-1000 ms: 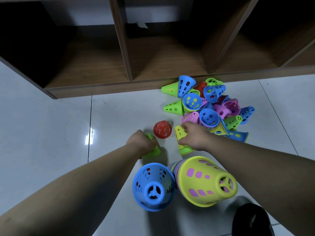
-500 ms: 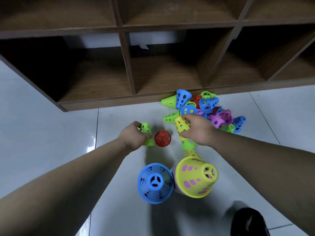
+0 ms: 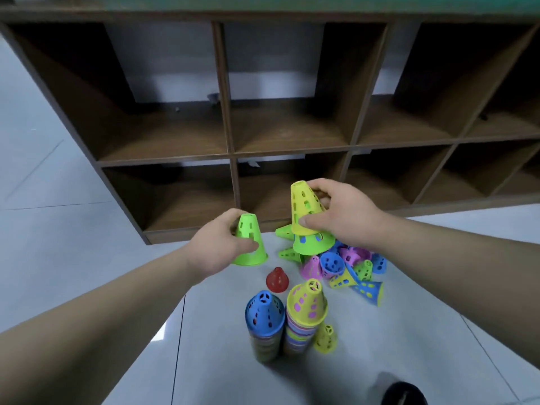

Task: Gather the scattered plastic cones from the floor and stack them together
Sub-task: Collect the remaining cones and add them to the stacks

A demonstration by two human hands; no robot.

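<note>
1. Grey tile floor (image 3: 87, 258): blue-topped stack (image 3: 264, 323) and yellow-topped stack (image 3: 305, 314) stand side by side nearest you.
2. Just beyond: red cone (image 3: 277, 279), with the loose pile (image 3: 347, 264) to its right.
3. Your left hand (image 3: 216, 247) has its fingers clamped round a green cone (image 3: 248, 241); your right hand (image 3: 342, 214) clamps a yellow cone (image 3: 304, 206).
4. Cubby shelf (image 3: 228, 127) behind.

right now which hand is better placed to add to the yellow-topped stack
Right, probably. The right hand holds its yellow cone in line with the yellow-topped stack; the left hand holds a green cone further left, nearer the blue-topped stack.
</note>
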